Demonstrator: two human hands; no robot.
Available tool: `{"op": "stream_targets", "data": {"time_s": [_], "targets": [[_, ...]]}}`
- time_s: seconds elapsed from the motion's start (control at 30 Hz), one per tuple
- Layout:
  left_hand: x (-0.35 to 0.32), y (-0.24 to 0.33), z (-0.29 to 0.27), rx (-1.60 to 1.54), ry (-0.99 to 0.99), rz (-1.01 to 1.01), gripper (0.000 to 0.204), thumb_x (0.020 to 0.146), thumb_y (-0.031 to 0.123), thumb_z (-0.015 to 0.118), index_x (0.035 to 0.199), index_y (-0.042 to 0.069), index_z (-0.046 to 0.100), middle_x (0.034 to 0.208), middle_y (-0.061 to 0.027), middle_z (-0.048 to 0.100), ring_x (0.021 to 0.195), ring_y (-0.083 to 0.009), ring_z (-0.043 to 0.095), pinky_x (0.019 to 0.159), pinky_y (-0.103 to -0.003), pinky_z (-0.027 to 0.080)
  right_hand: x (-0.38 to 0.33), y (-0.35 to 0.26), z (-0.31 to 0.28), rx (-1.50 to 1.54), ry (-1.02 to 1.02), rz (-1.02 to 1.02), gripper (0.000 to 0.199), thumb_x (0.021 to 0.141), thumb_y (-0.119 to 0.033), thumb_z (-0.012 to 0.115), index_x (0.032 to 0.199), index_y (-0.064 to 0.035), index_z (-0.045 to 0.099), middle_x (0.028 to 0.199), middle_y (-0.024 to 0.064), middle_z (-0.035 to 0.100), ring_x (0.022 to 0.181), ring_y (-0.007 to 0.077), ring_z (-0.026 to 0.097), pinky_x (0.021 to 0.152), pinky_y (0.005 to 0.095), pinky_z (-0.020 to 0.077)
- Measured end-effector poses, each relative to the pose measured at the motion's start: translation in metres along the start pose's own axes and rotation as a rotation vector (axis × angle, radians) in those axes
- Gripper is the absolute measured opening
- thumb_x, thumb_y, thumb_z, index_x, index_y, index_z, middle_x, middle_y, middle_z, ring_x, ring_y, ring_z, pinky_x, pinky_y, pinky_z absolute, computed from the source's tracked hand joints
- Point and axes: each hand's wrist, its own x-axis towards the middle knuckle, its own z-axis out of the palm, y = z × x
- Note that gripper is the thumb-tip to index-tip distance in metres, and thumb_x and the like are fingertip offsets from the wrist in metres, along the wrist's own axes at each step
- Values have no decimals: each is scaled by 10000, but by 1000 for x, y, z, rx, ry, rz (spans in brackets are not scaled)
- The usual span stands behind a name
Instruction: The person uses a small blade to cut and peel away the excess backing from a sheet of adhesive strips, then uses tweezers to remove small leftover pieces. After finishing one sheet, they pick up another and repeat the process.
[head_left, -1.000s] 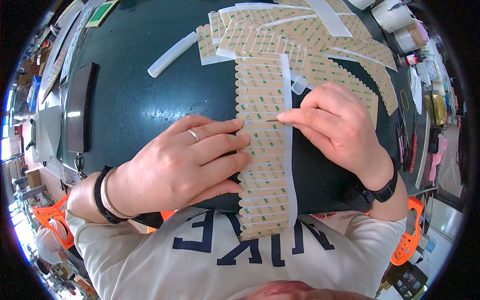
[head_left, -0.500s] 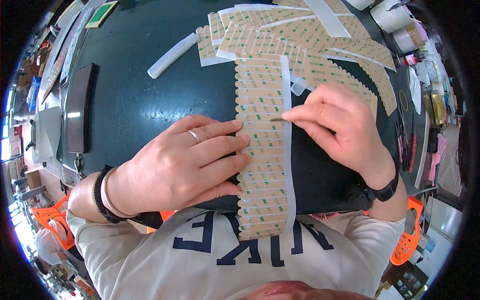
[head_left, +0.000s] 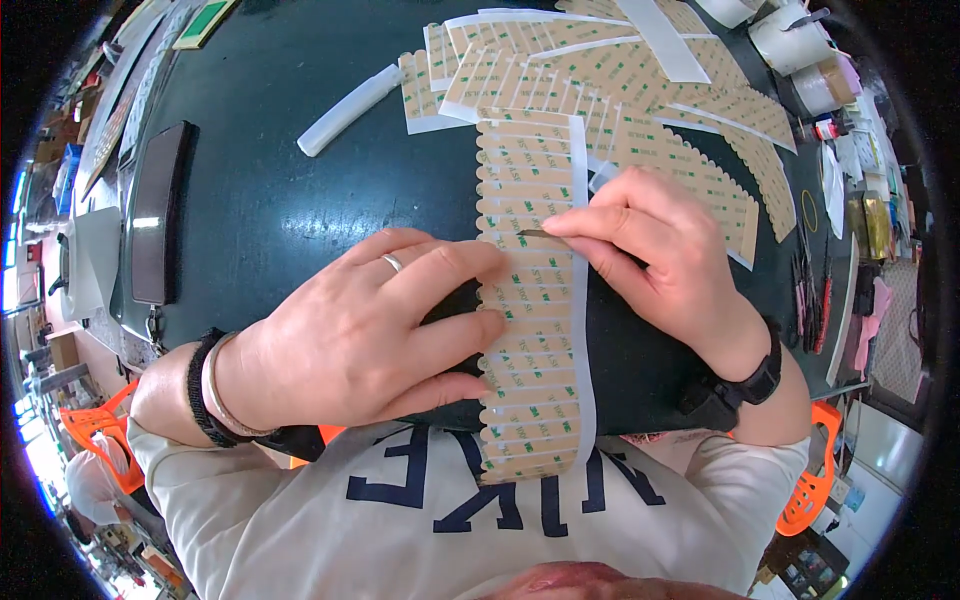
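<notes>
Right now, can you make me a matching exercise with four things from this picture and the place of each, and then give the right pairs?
Things:
1. left hand
2. right hand
3. white bar
4. black slab

Places:
A. far left on the table
B. pinching a thin tool over the strip
C. lying slantwise beyond the left hand
D. pressed flat on the strip's left edge

Pairs: 1-D, 2-B, 3-C, 4-A

Glossy paper-backed adhesive strip sheet [head_left: 530,300], matt table [head_left: 270,200]
</notes>
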Motion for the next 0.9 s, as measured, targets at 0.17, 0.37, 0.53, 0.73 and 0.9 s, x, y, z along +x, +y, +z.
{"op": "stream_targets", "data": {"time_s": [0.17, 0.37, 0.53, 0.73, 0.9], "targets": [[1, -1, 3, 13, 1, -13, 497, 878, 424, 861, 1211, 76, 740, 1500, -203, 625, 1196, -341, 687, 1008, -459, 550, 1, -1, 1, 0, 15, -4, 296, 827, 2, 860, 1102, -105, 842, 890, 35, 671, 787, 218, 650, 677, 337, 500], [0, -1, 3, 32, -8, -7, 510, 890, 453, 841, 1228, 87, 733, 1520, -203, 618, 1238, -348, 666, 1024, -471, 537, 2, -2, 2, -2, 29, -10, 297, 820, 2, 863, 1096, -107, 843, 894, 35, 674, 786, 220, 652, 674, 339, 503], [1, 2, 0, 64, -28, -15, 525, 885, 471, 839, 1226, 86, 734, 1518, -189, 625, 1264, -353, 656, 1049, -487, 522, 2, -2, 4, -7, 26, -12, 301, 816, 1, 865, 1096, -108, 842, 893, 35, 671, 784, 223, 650, 674, 341, 504], [1, 1, 3, 36, -17, -28, 541, 876, 485, 841, 1228, 87, 734, 1523, -181, 624, 1332, -370, 634, 1082, -500, 512, 3, -1, 4, -13, 29, -29, 315, 804, 2, 868, 1097, -111, 839, 887, 30, 663, 776, 223, 642, 673, 347, 504], [1, 1, 2, 41, -31, -29, 544, 874, 488, 842, 1225, 87, 733, 1526, -182, 623, 1358, -379, 625, 1092, -503, 515, 2, -1, 3, -13, 25, -32, 326, 798, 3, 868, 1099, -116, 839, 883, 26, 656, 775, 222, 640, 673, 349, 504]]}}
